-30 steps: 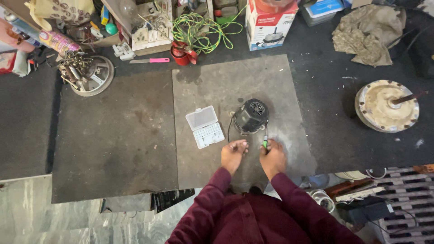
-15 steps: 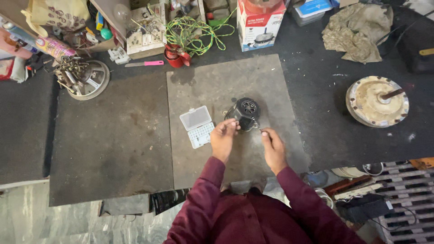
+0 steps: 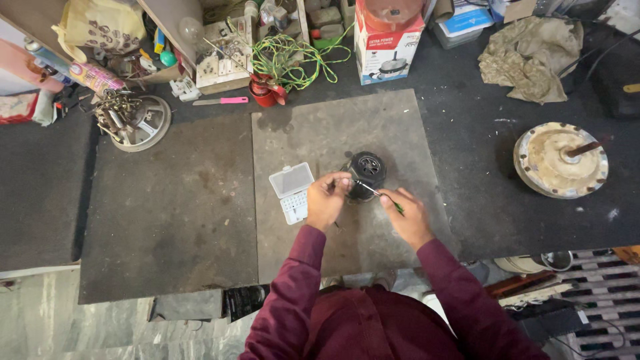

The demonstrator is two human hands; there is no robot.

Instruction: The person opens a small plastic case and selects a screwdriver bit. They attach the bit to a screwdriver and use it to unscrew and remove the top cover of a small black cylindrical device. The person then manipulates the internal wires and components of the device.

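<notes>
A small black round motor (image 3: 366, 171) stands on a grey mat (image 3: 333, 133) in the middle of the dark bench. My left hand (image 3: 326, 200) rests against the motor's left side, fingers pinched at its edge. My right hand (image 3: 408, 215) holds a thin green-handled screwdriver (image 3: 385, 197) whose metal tip points at the motor's near side. An open clear plastic parts box (image 3: 292, 192) lies just left of my left hand.
A round fan housing with a red-handled tool (image 3: 561, 160) sits at the right. A metal dish of parts (image 3: 133, 120), a pink knife (image 3: 220, 101), a red cup (image 3: 265, 93), green wire (image 3: 300, 57), a carton (image 3: 389, 43) and a rag (image 3: 533, 57) line the back.
Both hands moved up from the near edge of the mat to the motor. The left hand now touches it and the screwdriver tip has come against it.
</notes>
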